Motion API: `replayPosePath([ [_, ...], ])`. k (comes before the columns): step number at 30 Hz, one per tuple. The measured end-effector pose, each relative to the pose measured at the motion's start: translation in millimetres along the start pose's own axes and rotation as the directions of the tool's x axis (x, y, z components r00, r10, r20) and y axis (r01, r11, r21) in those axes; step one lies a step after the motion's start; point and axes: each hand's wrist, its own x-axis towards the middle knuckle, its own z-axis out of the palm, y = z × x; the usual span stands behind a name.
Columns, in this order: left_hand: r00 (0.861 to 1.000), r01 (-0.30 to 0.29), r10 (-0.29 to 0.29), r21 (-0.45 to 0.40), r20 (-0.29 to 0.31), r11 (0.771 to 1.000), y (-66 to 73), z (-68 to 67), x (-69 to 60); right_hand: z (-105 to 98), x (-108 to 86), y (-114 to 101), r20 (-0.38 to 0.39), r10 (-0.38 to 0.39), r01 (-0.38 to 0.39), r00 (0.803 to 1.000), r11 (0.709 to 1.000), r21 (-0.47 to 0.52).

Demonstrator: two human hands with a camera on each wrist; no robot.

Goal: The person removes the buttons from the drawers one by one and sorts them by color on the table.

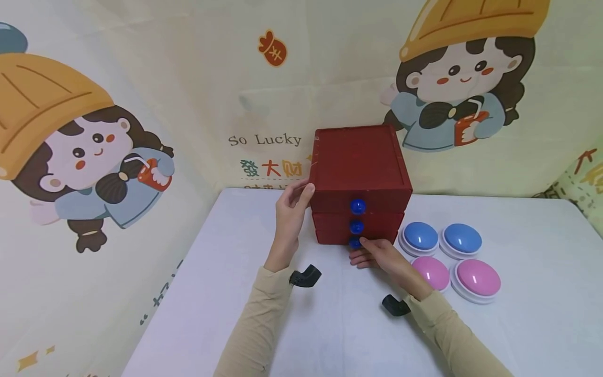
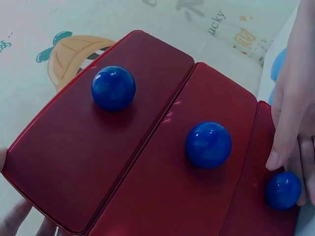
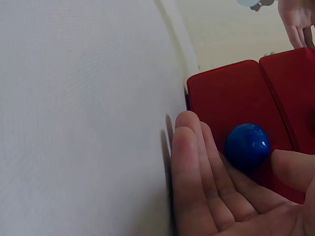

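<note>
A dark red box of drawers (image 1: 360,162) stands on the white table, with three blue round knobs down its front. My left hand (image 1: 291,212) rests against the box's left side, its thumb near the front edge. My right hand (image 1: 379,256) is low at the front, palm turned up. In the right wrist view, the bottom knob (image 3: 247,146) lies between the thumb and the straight fingers (image 3: 189,162). A small gap shows between thumb tip and bottom knob (image 2: 283,190) in the left wrist view. The top knob (image 2: 113,88) and middle knob (image 2: 208,145) are untouched.
Right of the box stand two blue push buttons (image 1: 421,236) and two pink push buttons (image 1: 478,277) on white bases. The right forearm passes close to the nearer pink one. A printed cloth wall (image 1: 198,94) rises behind the white table (image 1: 330,324).
</note>
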Motion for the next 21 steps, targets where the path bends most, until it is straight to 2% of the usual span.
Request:
replayPosePath([
  [8,1.0,0.001,0.0,-0.018,0.006,1.0,-25.4,-5.4,9.2,0.9,-10.2,-2.7,-0.003,-0.005,0.004,1.0,0.999,-0.052],
  [13,0.999,-0.037,0.037,-0.03,0.013,0.999,-27.9,-6.4,7.6,-0.7,-20.0,-9.0,0.012,-0.051,0.052,0.999,0.99,-0.13],
  [21,0.995,-0.087,0.088,-0.021,0.041,0.996,-21.7,-11.5,-0.7,-6.3,-36.8,-19.7,0.02,-0.13,0.131,0.991,0.973,-0.192],
])
